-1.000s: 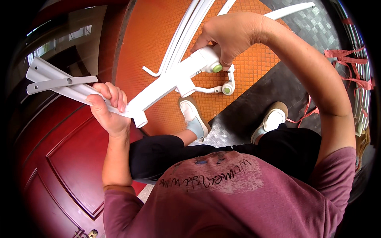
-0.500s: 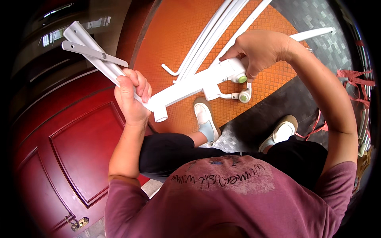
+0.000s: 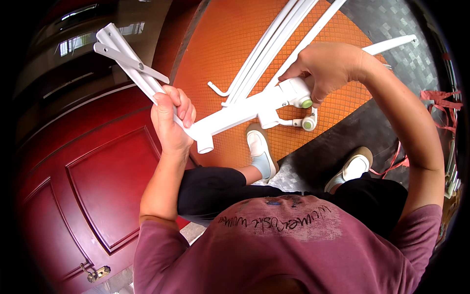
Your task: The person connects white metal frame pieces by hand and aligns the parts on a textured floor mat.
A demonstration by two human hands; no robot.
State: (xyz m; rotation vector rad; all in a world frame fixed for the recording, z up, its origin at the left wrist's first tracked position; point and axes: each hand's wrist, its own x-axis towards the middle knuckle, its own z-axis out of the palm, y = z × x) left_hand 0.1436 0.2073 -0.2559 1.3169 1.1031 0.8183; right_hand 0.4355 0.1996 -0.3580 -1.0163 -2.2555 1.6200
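- Big red panelled door (image 3: 83, 186) fills everything off to the outer side of the left hand, with a small brass latch (image 3: 98, 273) way down below the elbow.
- Orange tiled floor (image 3: 230, 54) sits under and beyond both hands, turning into dark grey tile past the right wrist.
- White metal rack frame (image 3: 245, 110) is held up in the air between the two hands, running on a slant from one fist to the other. More white tubes (image 3: 274, 49) lie on the floor just beyond it.
- Right hand (image 3: 330, 68) is curled over the frame's upper end, fingers clamped on a white joint piece with a green cap (image 3: 306, 103) poking out right below the fingertips.
- Left hand (image 3: 171, 122) is a closed fist around the lower end, and folded white arms (image 3: 125, 56) stick out above the knuckles.
- White shoes (image 3: 257, 144) are on the floor under the frame, well below both hands.
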